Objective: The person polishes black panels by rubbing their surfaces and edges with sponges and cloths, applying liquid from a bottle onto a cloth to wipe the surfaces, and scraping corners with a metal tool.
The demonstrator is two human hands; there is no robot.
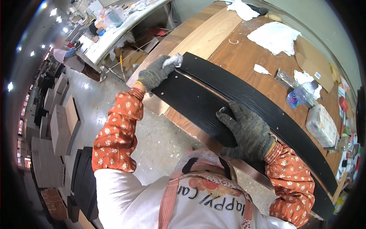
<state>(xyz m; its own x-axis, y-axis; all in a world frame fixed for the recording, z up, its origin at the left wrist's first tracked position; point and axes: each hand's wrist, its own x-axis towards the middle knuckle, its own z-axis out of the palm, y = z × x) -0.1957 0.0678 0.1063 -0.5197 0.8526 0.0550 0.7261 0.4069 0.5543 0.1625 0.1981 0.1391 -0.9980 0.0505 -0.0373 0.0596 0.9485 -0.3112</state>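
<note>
Two long black boards lie side by side on the wooden workbench: a near board (190, 98) and a far board (244, 86), with a narrow gap between them. Small pale dots show along both. My left hand (152, 73), in a grey knit glove, is closed on a crumpled white rag (174, 61) at the left end of the near board. My right hand (249, 131), also gloved, rests on the near board with its fingers spread. A small pale patch shows by one of its fingertips; I cannot tell what it is.
Farther on the workbench (232, 49) lie white cloths (274, 36), cardboard (314, 61), a plastic bottle (299, 97) and a whitish block-shaped package (322, 124). Stacked panels (59, 129) stand on the floor at left. A person (66, 55) stands beside another cluttered table (126, 28).
</note>
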